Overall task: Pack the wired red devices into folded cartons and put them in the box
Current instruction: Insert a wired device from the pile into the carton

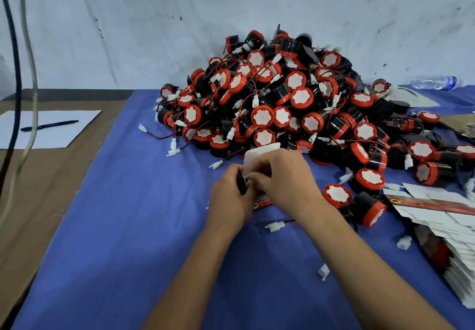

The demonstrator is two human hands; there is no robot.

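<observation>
While the small white folded carton (259, 157) was held upright just in front of the heap of red-capped black cylindrical devices with red wires and white plugs (277, 98), the left hand (232, 196) gripped a black device body (241, 183) at its open side and the right hand (285, 175) pinched the carton wall. Done well, the step probably called for tucking the trailing wire (280, 223) inside before closing the flap (264, 151). Flat carton blanks (442, 214) lay stacked to the right on the blue cloth (128, 226), which covered a brown table (38, 201) against a scuffed white wall (128, 21); no box was visible.
</observation>
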